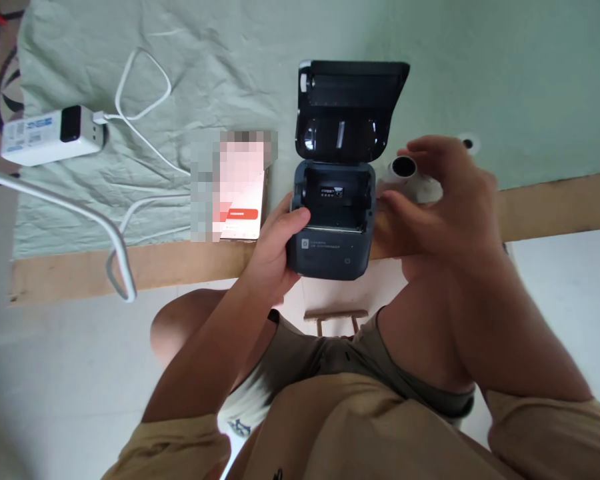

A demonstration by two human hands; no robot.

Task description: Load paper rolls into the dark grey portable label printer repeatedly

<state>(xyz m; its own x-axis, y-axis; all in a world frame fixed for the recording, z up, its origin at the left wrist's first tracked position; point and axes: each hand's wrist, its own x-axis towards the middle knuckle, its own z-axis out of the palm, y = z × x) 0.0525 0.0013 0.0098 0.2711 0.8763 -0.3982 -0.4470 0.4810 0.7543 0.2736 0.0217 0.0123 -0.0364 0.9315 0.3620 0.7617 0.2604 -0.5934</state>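
Observation:
My left hand (275, 250) grips a dark blue-black label printer (330, 257) by its left side, thumb on the upper edge. The printer's lid (347, 100) is swung up, and the compartment inside shows no roll, only a small printed sticker at the bottom. Just right of the printer, my right hand (445, 200) has its thumb and fingers closed around a white label roll (423, 190) with a dark hollow core. A second small white roll (473, 141) lies on the cloth behind that hand, partly covered by it.
A lit phone (243, 190), partly pixelated, lies left of the printer. Farther left is a white power bank (35, 139) with a white cable (147, 107) plugged in. Green cloth (230, 53) covers the table, whose wooden edge (130, 270) faces my knees. A wooden stool (336, 315) shows below.

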